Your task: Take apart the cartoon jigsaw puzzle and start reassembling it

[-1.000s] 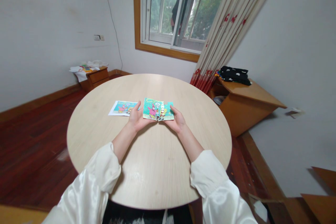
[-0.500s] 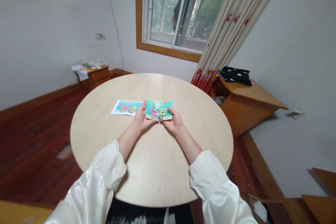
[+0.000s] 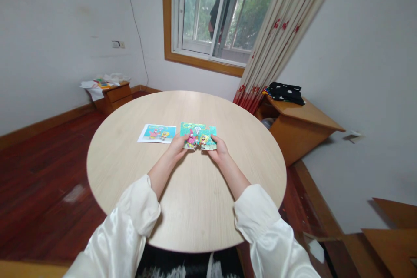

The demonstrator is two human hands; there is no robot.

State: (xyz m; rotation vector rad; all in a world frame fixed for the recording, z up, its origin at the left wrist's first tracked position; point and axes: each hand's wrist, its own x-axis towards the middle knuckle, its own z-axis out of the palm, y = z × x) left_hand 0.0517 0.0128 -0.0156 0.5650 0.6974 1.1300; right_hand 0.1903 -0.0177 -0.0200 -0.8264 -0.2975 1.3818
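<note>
A colourful cartoon jigsaw puzzle (image 3: 198,135) lies on the round light-wood table (image 3: 185,200), bent and splitting down its middle. My left hand (image 3: 178,146) grips its left half by the lower edge. My right hand (image 3: 218,147) grips its right half the same way. Both hands have their fingers closed on the puzzle. A printed picture sheet (image 3: 157,133) with the same cartoon lies flat just to the left of my left hand.
A low wooden cabinet (image 3: 299,128) with black spotted cloth (image 3: 285,92) on top stands right of the table. A small wooden stand (image 3: 112,95) piled with papers is at the far left wall. A curtain (image 3: 276,39) hangs beside the window.
The puzzle was lifted and folded upward at its middle half a second ago; now it is lower again and its two halves are coming apart. My hands have moved closer together.
</note>
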